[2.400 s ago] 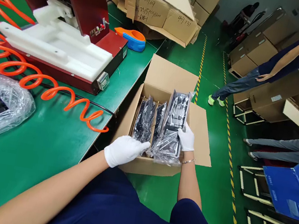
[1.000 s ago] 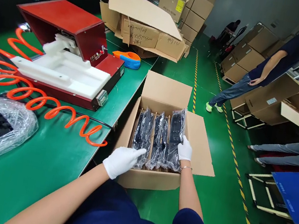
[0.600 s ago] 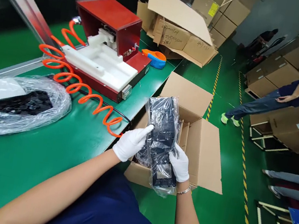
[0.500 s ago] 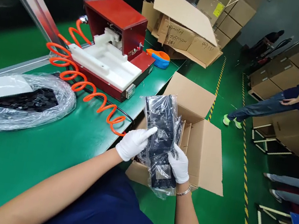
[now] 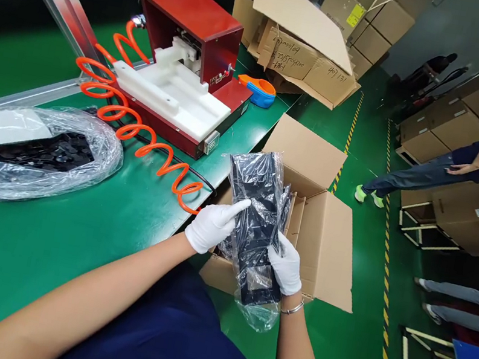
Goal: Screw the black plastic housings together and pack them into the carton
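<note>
Both gloved hands grip one bagged black part (image 5: 259,226) above the open carton (image 5: 324,249): left hand (image 5: 212,227) on its side, right hand (image 5: 285,266) at the lower end (bag tail hangs loose below). Mid-transfer, I'd say; next needs a clear landing spot.

Red machine (image 5: 202,20): stands at the far part of the green tabletop (image 5: 49,245), a white moulded cradle (image 5: 175,92) on its base.
Orange coiled hose (image 5: 137,132): runs along the tabletop beside the machine.
Clear plastic bag (image 5: 33,151): at the left edge, holding dark parts.
Tape dispenser (image 5: 258,92): far corner.
Flattened cartons (image 5: 303,43): beyond it.
Another person (image 5: 476,161): on the green floor, right.
</note>
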{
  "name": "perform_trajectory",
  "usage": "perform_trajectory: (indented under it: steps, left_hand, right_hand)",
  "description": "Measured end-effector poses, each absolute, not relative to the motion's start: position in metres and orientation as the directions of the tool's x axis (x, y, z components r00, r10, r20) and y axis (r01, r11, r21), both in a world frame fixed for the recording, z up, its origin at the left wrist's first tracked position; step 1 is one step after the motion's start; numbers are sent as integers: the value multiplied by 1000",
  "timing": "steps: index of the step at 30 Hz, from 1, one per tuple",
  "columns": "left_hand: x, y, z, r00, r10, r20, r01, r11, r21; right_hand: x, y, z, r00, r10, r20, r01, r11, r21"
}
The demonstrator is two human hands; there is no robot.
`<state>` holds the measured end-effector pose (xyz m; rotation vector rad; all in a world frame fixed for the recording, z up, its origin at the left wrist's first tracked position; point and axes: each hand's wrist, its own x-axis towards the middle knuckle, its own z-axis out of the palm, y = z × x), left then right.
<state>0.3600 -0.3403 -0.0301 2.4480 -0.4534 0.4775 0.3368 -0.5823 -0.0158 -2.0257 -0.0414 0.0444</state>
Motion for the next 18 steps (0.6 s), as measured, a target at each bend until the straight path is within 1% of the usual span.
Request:
perform_trajectory:
  steps: [3, 5, 6, 8, 10, 12, 16, 18]
  left_hand:
    - [360, -341, -30, 896, -148, 419, -391, -710, 585]
    - [359, -342, -30, 905, -124, 406, -372, -694, 617]
    - [359, -342, -30, 908, -118, 403, -364, -699, 616]
    - [359, -342, -31, 903, -127, 409, -363, -733, 575]
    - [358, -342, -32, 888, -170, 427, -390, -769, 506]
    - [356, -344, -33, 865, -251, 435, -449, -774, 447]
    - [349, -350, -33, 806, -408, 429, -570, -730, 377]
    - [346, -353, -32, 779, -442, 446, -604, -720, 342]
  right_hand:
    - [337, -582, -16, 997, 80, -7, 27, -419, -908]
    - [338, -581, -16, 996, 90, -18, 20, -404, -915]
    - [338, -581, -16, 996, 90, -27, 11, -393, -919]
    - [338, -579, -14, 996, 80, -48, -15, -368, -930]
    - [339, -578, -12, 996, 58, -63, -39, -350, -936]
    - [340, -578, -11, 997, 26, -70, -57, -348, -936]
    - [342, -579, -8, 997, -34, -76, -83, -347, -934]
    - [343, -579, -6, 995, -48, -84, -96, -329, -939]
